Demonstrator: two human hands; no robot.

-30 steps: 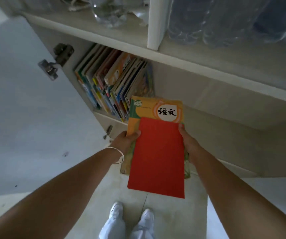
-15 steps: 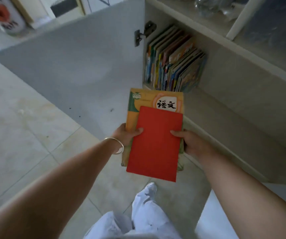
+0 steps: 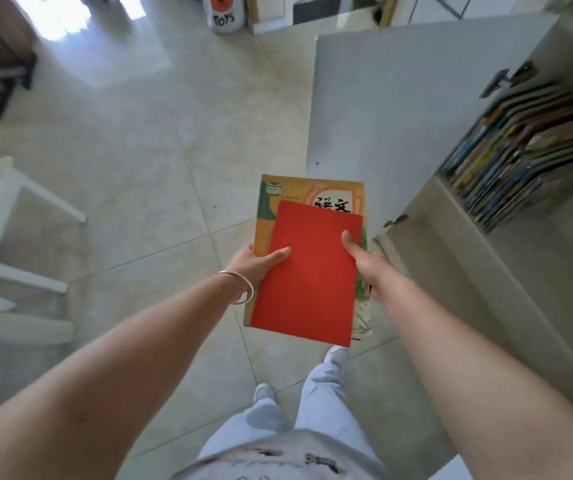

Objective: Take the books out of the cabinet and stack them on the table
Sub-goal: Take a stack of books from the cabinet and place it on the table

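Nearest: pale trousers and white shoes on the tiled floor (image 3: 160, 174), mid-stride by the look of it. Just beyond, both hands carrying two books at waist height. Left hand (image 3: 255, 263) gripping the left edge of the pair, thumb laid across the red book (image 3: 307, 275); bangle (image 3: 242, 289) on that wrist. Right hand (image 3: 364, 261) gripping the right edge, thumb on the red cover, remaining fingers hidden underneath. Red book lying flat on top of the larger orange textbook (image 3: 312, 194), black characters partly showing above the red edge. Both grips clamped on the pair, none apart. Right and farther: open cabinet door (image 3: 382, 109), and behind it the cabinet shelf (image 3: 458, 216) holding a leaning row of books (image 3: 520, 147), many left. Left, at mid-distance: white furniture frame (image 3: 4, 202), blurred, possibly the surface meant for stacking; cannot tell. Far: a white container marked TOYS (image 3: 224, 10) by the far wall. Judgement on progress: two books out and in transit, no stack visible anywhere, most of the row not yet removed; early in the task, several more trips likely.
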